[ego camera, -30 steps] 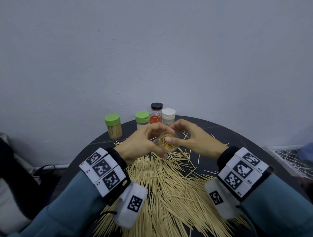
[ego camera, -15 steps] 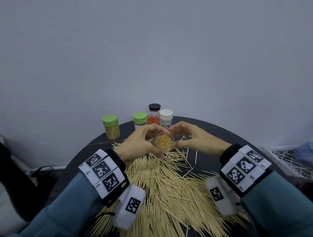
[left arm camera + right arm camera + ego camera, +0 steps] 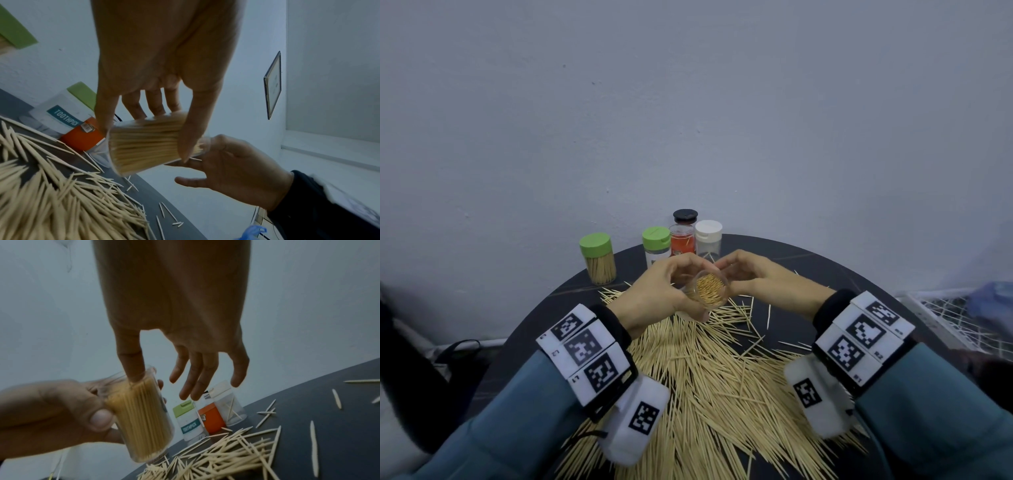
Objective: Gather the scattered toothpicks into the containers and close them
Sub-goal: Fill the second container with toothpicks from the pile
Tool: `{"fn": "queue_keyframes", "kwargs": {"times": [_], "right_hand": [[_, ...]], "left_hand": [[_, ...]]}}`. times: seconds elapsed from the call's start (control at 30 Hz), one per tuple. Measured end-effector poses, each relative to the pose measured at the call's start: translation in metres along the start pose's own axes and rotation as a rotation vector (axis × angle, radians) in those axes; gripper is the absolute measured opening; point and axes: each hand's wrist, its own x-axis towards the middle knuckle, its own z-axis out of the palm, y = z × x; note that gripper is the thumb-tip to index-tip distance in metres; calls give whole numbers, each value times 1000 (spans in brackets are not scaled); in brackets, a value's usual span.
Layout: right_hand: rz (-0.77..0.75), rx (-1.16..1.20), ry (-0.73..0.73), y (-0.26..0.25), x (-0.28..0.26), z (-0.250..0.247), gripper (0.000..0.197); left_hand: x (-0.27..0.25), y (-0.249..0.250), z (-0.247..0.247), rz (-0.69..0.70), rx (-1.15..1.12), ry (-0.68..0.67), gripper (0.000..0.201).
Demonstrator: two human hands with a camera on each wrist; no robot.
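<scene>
Teal sleeves (image 3: 482,428), black cuffs (image 3: 616,329); white wristbands (image 3: 585,356) bearing black square-code markers; white wrist camera pods (image 3: 635,416).

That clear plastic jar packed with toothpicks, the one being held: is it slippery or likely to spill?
The clear plastic toothpick jar looks smooth, so probably a little slippery; the left hand wraps it fully. It is tilted and has no lid, so toothpicks could slide out. Packed this tight, they probably shift little.
</scene>
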Motion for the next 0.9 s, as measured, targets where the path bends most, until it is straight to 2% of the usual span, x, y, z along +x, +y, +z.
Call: {"fn": "queue_keyframes", "kwargs": {"times": [0.23,0.43,0.5,0.6,0.7,0.9], "right_hand": [[-10,33,143,6,-21,-30,27],[85,-127,258,33,-47,-67,24],[173,-276,241,45,-58,-78,30],[317,-474,140,61,-75,-90,40],[442,-578,53,71,-90,-97,50],[508,-699,-26,86,-103,-101,65]], "left_hand": [[11,12,13,31,-10,17,55],[24,36,43,86,7,-70,52],[29,42,58,102,22,-100,49],[33,46,82,122,43,-153,46],[35,46,102,145,80,-188,46],[42,47,125,155,118,-201,45]]}}
